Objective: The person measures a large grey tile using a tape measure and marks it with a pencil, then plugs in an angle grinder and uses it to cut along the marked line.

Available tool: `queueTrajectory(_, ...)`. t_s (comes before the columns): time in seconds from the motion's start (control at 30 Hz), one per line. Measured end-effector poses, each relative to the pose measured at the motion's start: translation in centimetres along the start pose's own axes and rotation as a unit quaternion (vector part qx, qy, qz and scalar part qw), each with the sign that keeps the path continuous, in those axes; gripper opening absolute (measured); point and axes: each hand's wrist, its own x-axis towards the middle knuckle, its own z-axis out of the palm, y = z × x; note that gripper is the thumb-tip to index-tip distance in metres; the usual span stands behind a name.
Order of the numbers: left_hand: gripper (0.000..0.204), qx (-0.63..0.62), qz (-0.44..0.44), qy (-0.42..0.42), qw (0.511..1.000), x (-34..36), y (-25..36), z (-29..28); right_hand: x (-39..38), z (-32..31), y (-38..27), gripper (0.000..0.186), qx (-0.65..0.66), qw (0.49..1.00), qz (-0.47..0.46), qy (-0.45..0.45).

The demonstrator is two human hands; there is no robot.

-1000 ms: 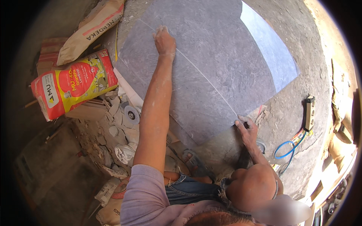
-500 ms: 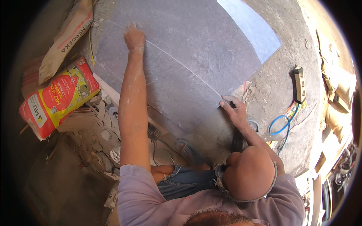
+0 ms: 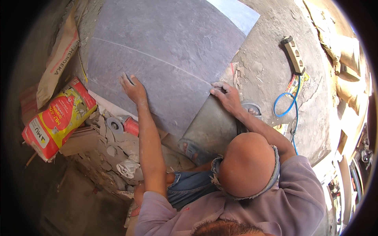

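Note:
A large grey slab (image 3: 165, 35), dusty like a floor tile, lies flat before me with a pale thin line (image 3: 151, 56) across it. My left hand (image 3: 136, 91) is over the slab, on the near side of the line. Its fingers are bent around a slim dark thing (image 3: 125, 74) whose kind I cannot make out. At the slab's right edge, by the end of the line, my right hand (image 3: 229, 96) rests with thumb and fingers apart, the tips at the edge.
An angle grinder (image 3: 130, 125) lies among rubble near the slab's left edge. Beside it are a red and yellow bag (image 3: 59, 116) and a tan sack (image 3: 59, 65). To the right, a power strip (image 3: 293, 55) has a looped blue cable (image 3: 277, 108). My sandalled foot (image 3: 193, 151) is close to the slab.
My left hand has come off the line and drawn back toward me. My right hand stays at the line's end. The whole view has shifted, and the angle grinder shows more fully.

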Motion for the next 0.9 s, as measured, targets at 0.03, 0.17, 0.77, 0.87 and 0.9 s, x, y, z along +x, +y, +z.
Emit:
queueTrajectory(0.03, 0.055, 0.023, -0.042, 0.01, 0.999, -2.2, -1.0, -0.2, -0.1, 0.0, 0.2, 0.03, 0.001, 1.0, -0.025, 0.015)
queueTrajectory(0.17, 0.053, 0.024, -0.141, 0.062, 0.988, -10.2, -4.4, -1.6, -0.2, 0.4, 0.4, 0.029, -0.001, 0.998, -0.051, 0.033)
queueTrajectory(0.77, 0.045, -0.29, -0.394, 0.061, 0.87, -22.4, 3.7, -2.2, 0.0, 0.3, 0.7, 0.025, -0.018, 0.991, -0.12, 0.048)
queueTrajectory(0.87, 0.044, -0.315, -0.399, 0.069, 0.858, -22.6, 3.6, -2.2, 0.0, 0.2, 0.7, 0.025, -0.027, 0.994, -0.104, 0.033)
queueTrajectory(0.9, 0.044, -0.315, -0.4, 0.07, 0.858, -22.6, 3.4, -2.1, 0.0, 0.2, 0.7, 0.025, -0.026, 0.994, -0.105, 0.032)
